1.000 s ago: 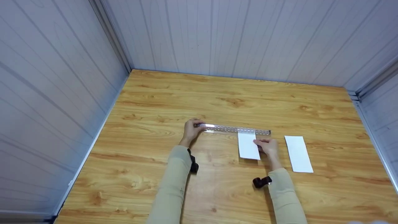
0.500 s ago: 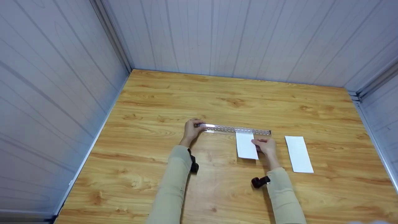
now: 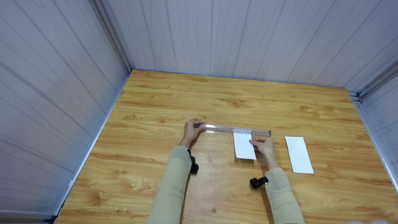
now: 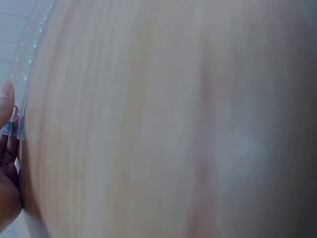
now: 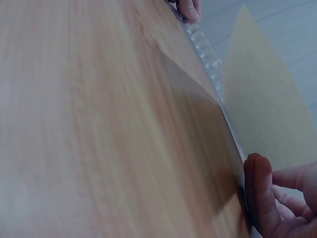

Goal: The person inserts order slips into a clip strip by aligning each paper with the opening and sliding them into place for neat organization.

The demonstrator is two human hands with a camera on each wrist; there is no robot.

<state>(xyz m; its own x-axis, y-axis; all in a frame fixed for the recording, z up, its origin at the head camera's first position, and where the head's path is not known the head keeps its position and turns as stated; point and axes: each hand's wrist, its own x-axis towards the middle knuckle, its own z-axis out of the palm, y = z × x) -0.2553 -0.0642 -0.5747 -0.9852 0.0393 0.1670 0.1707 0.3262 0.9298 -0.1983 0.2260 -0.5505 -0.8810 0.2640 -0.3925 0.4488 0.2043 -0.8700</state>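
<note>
A long clear plastic strip with a row of round shapes (image 3: pixel 214 128) lies crosswise near the middle of the table. My left hand (image 3: pixel 191 130) pinches its left end between thumb and fingers; the thumb also shows at that end in the left wrist view. From the right, my right hand (image 3: pixel 262 146) pinches the side edge of a white paper rectangle (image 3: pixel 244 146). The paper's far edge overlaps the strip, and its near end is raised, casting a shadow on the table. In the right wrist view the paper (image 5: pixel 262 94) stands up beside the strip.
A second white paper rectangle (image 3: pixel 299 154) lies on the wooden table (image 3: pixel 149 99) to the right of my right hand. Pale panelled walls (image 3: pixel 199 37) border the table at the back and both sides.
My right hand has slid the paper a short way to the left along the strip. My left hand and the strip have stayed in place.
</note>
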